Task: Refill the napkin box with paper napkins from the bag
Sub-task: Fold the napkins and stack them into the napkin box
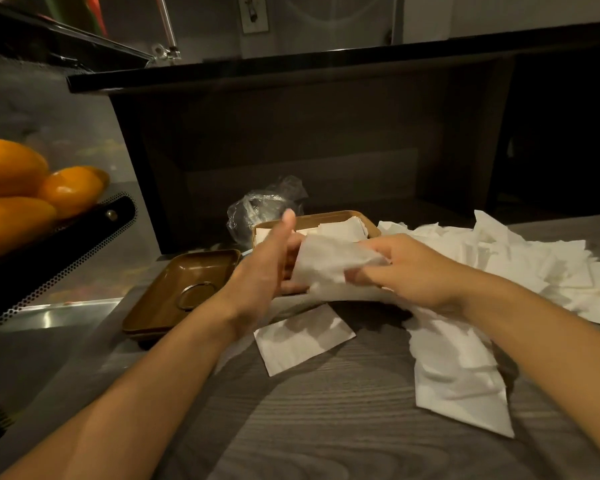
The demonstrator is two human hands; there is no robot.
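Note:
A brown napkin box [368,221] stands on the wooden counter with white napkins lying inside it. Just in front of the box, both hands hold one white paper napkin [326,261]. My left hand [267,265] supports its left end, thumb raised and fingers hidden under the paper. My right hand [409,268] pinches its right edge with curled fingers. A crumpled clear plastic bag [264,206] lies behind the box. Loose white napkins [520,258] are heaped to the right, and single ones [302,337] lie on the counter below my hands.
The box's brown lid [184,292], with a metal ring, lies upside down left of the box. A black perforated basket [59,258] of orange fruit [11,171] sits at far left. A dark raised ledge [291,71] runs behind.

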